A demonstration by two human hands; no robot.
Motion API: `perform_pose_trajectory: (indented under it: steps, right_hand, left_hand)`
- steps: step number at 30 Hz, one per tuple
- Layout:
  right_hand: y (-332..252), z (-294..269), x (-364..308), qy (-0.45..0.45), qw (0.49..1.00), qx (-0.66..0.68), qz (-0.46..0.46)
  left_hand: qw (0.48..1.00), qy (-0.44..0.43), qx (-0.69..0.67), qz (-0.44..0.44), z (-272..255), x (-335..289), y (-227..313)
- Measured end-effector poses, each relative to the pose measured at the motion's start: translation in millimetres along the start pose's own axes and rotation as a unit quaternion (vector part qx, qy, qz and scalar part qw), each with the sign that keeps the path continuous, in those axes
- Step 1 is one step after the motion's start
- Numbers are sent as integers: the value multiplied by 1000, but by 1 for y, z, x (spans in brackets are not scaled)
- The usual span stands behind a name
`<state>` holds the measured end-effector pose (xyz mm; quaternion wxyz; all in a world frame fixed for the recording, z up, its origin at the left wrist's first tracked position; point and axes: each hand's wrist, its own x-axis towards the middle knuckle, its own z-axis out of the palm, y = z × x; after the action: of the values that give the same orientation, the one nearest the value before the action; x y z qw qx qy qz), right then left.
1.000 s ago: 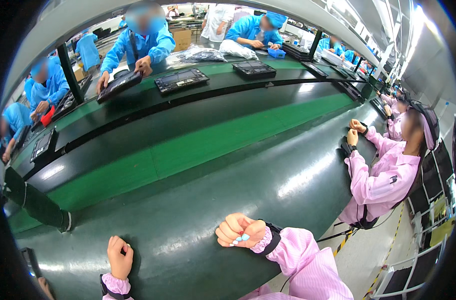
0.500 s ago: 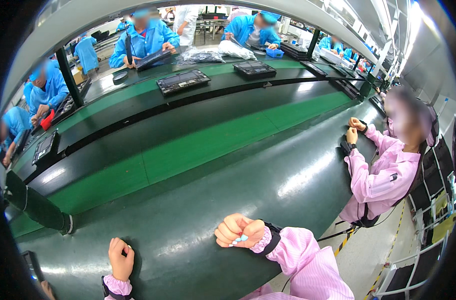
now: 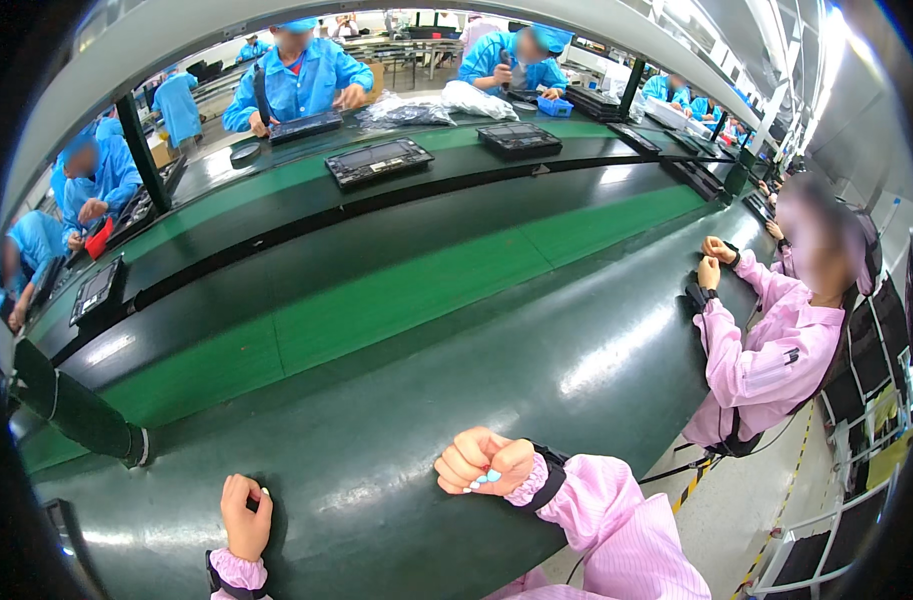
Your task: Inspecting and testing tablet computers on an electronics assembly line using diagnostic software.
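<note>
1. The left hand (image 3: 245, 515) rests on the near edge of the dark green glossy worktop (image 3: 396, 440), its fingers curled together into a loose fist; nothing shows inside it, though the palm side is hidden. A pink cuff and a black wrist strap (image 3: 221, 580) sit just below it.
2. Well beyond that fist, up and to its left, a black flat rectangular panel (image 3: 96, 290) lies on the far green conveyor belt (image 3: 396, 290).
3. To the right of the left hand, apart from it, the right hand (image 3: 484, 462) also rests on the worktop edge, closed into a fist with light blue painted nails turned toward the wrist. Whether it holds anything cannot be told.
4. Touching that hand's wrist is a black wrist band (image 3: 551, 478) over the pink striped sleeve (image 3: 616, 530).
5. Far above the right hand, across the belts, a black tray-like device with a screen (image 3: 378, 160) lies flat, and a person in a blue coat (image 3: 296, 80) works behind it.
6. Well to the right of the right hand, a co-worker in a pink coat (image 3: 776, 350) sits with both hands at the worktop edge.
</note>
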<state>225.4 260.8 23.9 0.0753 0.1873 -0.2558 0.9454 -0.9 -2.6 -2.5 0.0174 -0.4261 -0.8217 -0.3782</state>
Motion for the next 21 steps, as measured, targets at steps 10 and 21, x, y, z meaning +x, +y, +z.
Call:
perform_pose_trajectory:
  steps: [10,21]
  right_hand:
    - [-1,-2,0,19,1000,-2,3]
    - [9,-15,-1,118,990,-59,52]
  left_hand:
    - [1000,12,-23,10,1,1,1]
    - [919,-8,-382,-95,-1,-2,5]
